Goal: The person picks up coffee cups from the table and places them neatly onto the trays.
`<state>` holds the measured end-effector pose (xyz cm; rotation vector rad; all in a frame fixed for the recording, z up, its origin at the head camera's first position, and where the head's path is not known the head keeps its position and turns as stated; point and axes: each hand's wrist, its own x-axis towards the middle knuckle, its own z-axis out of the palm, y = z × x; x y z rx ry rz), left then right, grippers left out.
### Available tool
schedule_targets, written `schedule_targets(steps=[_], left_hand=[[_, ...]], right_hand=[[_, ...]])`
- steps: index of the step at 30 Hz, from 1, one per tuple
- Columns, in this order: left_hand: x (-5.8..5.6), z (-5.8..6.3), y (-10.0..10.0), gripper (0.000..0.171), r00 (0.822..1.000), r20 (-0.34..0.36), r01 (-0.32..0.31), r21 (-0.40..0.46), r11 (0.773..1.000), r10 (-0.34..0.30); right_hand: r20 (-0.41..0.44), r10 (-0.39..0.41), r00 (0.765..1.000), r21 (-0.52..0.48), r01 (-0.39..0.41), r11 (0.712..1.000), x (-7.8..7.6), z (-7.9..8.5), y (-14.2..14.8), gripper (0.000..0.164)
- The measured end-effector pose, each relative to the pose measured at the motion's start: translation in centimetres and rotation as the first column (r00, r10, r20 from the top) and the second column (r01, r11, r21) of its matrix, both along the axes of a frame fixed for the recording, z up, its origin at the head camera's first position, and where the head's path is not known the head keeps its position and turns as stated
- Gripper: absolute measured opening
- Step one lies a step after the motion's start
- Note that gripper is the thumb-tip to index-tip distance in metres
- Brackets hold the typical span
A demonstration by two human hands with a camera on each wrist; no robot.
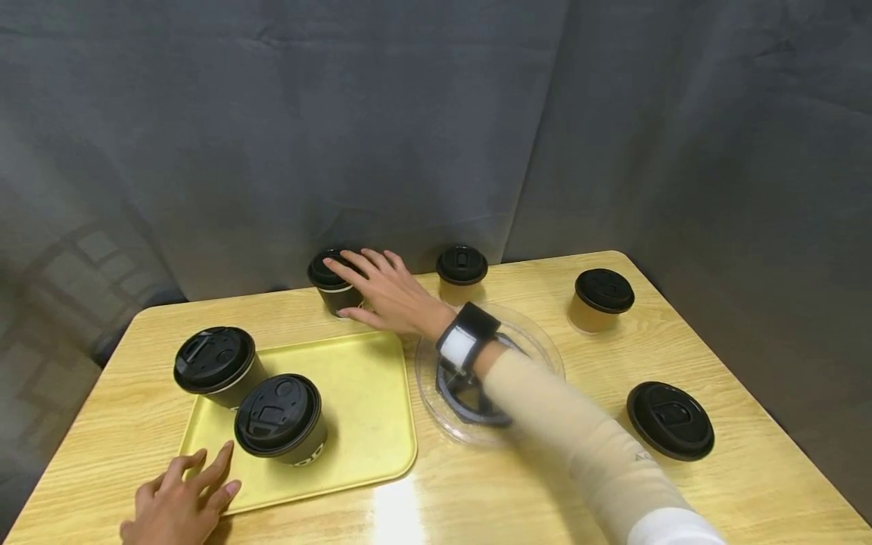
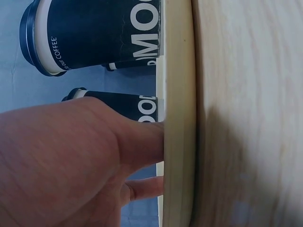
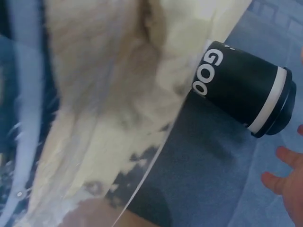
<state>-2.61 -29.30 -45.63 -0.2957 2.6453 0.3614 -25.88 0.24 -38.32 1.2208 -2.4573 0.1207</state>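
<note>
The right hand reached over the dish to the back cup, its fingers spread and apart, not closed round anything; the head view set them across the black lid, while the right wrist view showed a gap between fingertips and cup. That cup stood upright on the table, just behind the tray, white letters on its dark side. The left hand lay at the tray's near left corner, fingers apart, the thumb over the rim; whether it pressed the tray I could not tell. The front cup stood on the tray, and the left cup near its far left corner. Three lidded brown cups stood to the right, before a grey curtain.
</note>
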Motion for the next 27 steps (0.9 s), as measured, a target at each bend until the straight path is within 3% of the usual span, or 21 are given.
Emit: schedule_targets(steps=[11, 27], left_hand=[[-0.2, -0.4, -0.3, 0.095, 1.000, 0.007, 0.008, 0.006, 1.000, -0.008], [0.2, 0.5, 0.2, 0.089, 1.000, -0.022, 0.015, 0.021, 1.000, -0.014]], right_hand=[[0.138, -0.090, 0.986, -0.017, 0.093, 0.996, -1.0, 0.3, -1.9, 0.080], [0.259, -0.189, 0.947, -0.021, 0.201, 0.979, -2.6, 0.4, -4.5, 0.076]])
